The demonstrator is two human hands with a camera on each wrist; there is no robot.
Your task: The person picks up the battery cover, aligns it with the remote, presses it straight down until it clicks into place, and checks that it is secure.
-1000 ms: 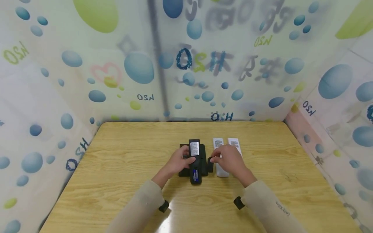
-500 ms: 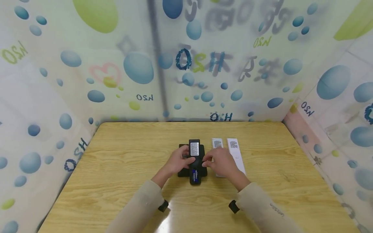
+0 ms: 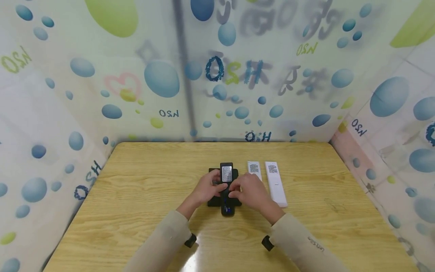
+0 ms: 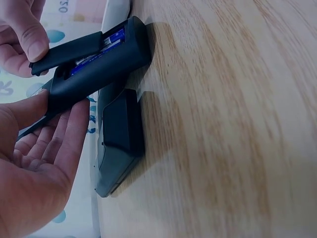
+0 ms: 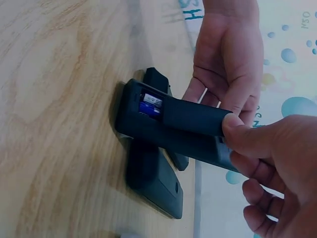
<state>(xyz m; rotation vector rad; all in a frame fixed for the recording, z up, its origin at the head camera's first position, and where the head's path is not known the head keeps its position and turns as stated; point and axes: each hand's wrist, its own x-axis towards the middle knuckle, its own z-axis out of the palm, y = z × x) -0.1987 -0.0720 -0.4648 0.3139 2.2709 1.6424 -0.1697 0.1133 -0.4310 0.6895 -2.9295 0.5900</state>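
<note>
My left hand (image 3: 205, 187) holds a black remote control (image 4: 111, 67) from the side, back facing up, thumb on top and fingers beneath. A white label (image 3: 227, 174) shows on its far part. In the uncovered compartment at its near end lie blue-and-white batteries (image 5: 150, 106). My right hand (image 3: 249, 190) pinches the black battery cover (image 4: 69, 51) between thumb and fingers. The cover slants over the compartment, its lower end right at the batteries and its pinched end raised. Both wrist views show part of the batteries hidden beneath it.
Black blocky items (image 5: 156, 181) lie on the wooden table (image 3: 153, 170) under the held remote. To the right are two white remotes, one (image 3: 253, 167) partly hidden by my right hand, the other (image 3: 276, 184) fully seen. A patterned wall (image 3: 136, 124) stands behind the table.
My right hand has moved left with the battery cover, from beside the remote to over its compartment, covering part of the batteries. My left hand and the remote have stayed in place.
</note>
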